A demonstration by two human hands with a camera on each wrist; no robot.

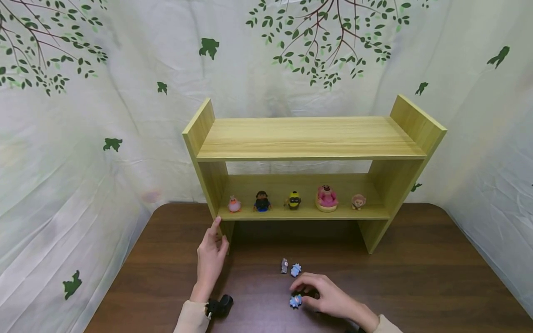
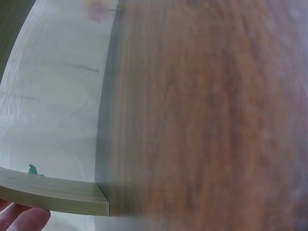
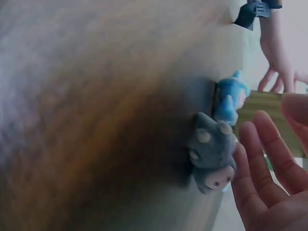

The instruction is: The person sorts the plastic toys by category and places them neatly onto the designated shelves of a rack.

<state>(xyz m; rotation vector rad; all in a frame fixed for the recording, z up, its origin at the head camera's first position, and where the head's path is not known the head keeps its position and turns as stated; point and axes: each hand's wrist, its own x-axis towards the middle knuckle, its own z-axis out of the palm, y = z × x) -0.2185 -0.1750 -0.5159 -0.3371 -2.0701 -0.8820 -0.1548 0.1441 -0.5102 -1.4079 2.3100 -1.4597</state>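
My left hand (image 1: 211, 255) reaches up to the left side of the wooden shelf (image 1: 291, 217), index finger extended to its front edge. In the left wrist view, fingertips (image 2: 31, 220) lie against a board of it. Low over the table, my right hand (image 1: 329, 294) has its fingers bent loosely over small toy figures. A blue figure (image 1: 295, 301) is by its thumb, with a dark figure (image 1: 310, 293) partly hidden under the hand. In the right wrist view, a grey figure (image 3: 211, 151) is right beside the spread fingers (image 3: 250, 168).
A grey figure (image 1: 284, 265) and another blue figure (image 1: 296, 269) lie farther back on the table (image 1: 416, 277). Along the lower shelf stand a pink bird-like figure (image 1: 234, 204), a dark-clothed figure (image 1: 262, 201), a yellow-black figure (image 1: 294, 200), a pink bear (image 1: 326, 199) and a small pinkish figure (image 1: 358, 201).
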